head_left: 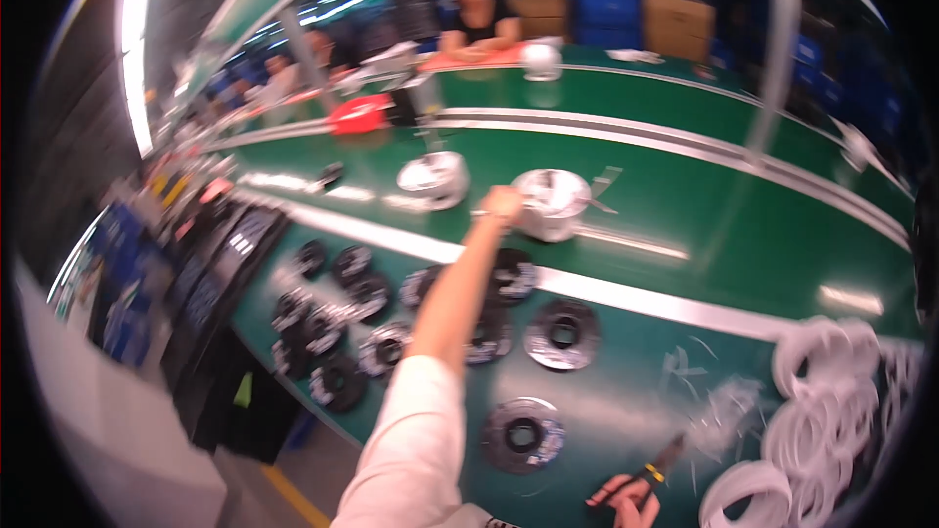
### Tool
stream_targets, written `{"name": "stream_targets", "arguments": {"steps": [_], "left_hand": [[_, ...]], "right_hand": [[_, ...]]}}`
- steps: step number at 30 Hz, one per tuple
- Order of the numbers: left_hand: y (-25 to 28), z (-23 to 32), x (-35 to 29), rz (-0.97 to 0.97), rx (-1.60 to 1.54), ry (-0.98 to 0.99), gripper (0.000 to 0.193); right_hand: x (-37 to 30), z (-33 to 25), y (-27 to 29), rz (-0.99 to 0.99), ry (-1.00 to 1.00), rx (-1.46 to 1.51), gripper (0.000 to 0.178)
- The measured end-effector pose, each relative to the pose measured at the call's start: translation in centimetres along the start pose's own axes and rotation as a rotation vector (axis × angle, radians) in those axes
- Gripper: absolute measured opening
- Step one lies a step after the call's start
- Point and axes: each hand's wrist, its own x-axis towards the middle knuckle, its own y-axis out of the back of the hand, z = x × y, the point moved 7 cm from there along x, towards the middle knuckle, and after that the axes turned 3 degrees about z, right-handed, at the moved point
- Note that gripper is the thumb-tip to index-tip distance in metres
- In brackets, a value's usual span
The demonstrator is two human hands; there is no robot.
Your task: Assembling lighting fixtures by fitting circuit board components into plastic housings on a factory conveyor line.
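Note:
My left arm stretches forward over the bench, and my left hand is closed at the left side of a white round housing on the green belt. Motion blur softens the fingers there. A thin strip sticks out to the right of the housing. Near the lower edge, my right hand is wrapped around dark-handled pliers, their jaws pointing up and right. Just left of the first housing, a second white housing stands on the belt. Below my left arm lie several black discs with centre holes, among them one disc lying apart.
Several white rings are heaped at the right, beside translucent plastic scraps. A pale rail separates the bench from the belt. A red tray lies farther off. Across the line sits a person in a dark top.

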Motion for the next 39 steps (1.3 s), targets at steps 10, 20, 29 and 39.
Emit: {"name": "stream_targets", "arguments": {"steps": [10,20,29,39], "left_hand": [[3.4,7.7,-4.9,-0.32,-1.482,0.71,0.041],[4.5,16.5,-4.5,-0.398,-1.603,0.439,0.029],[18.9,26.5,-15.3,-0.541,-1.599,0.026,0.053],[21.4,30.5,-24.2,-0.632,-1.674,-0.173,0.042]], "right_hand": [[-0.8,0.4,-0.3,0.028,-0.036,-0.112,0.02],[0.6,-2.0,0.7,0.138,-0.014,-0.044,0.046],[3.0,-8.3,1.0,0.001,0.012,0.097,0.051],[3.6,-8.5,1.0,-0.257,-0.157,0.621,0.064]]}}
